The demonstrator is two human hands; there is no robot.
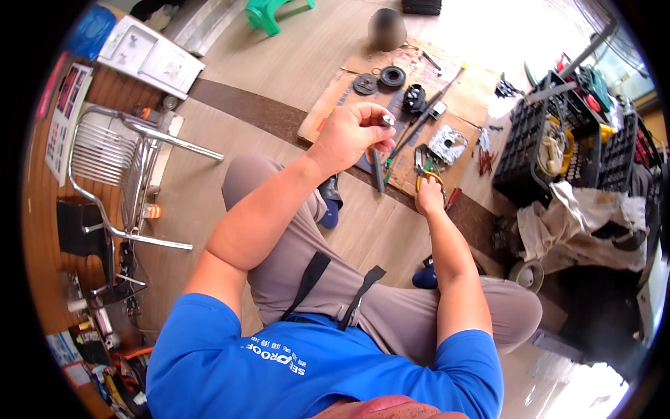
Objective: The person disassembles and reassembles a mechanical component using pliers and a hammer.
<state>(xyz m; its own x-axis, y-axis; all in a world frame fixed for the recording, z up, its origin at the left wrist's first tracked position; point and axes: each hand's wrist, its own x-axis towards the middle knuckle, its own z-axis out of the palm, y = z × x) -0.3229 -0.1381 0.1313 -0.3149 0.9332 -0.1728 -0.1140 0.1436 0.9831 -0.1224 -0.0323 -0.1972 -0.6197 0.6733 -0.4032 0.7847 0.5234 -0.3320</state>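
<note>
At far left a chair (105, 150) of shiny bent tube and slim metal slats is standing by the wood-grained wall; toward the middle, a flattened sheet of brown cardboard (322, 117) is lying on the smooth floor; above its near edge the left hand (351, 134) is pinching a small, glinting metal piece (389, 121) between thumb and fingertips; beyond it a grey toothed-looking disc (365, 84) and a thick black ring (392, 77) are resting flat, side by side; a dark, straight bar (377, 171) is lying just below the left hand; further right, the right hand (430, 197) is clamping its fingers on a yellow-handled tool (428, 173) low over the cardboard; just beyond, a silvery, holed plate (447, 144) is lying flat; at far right, crumpled pale cloth (558, 223) is slumping beside a black lattice-sided plastic crate (518, 164).
</note>
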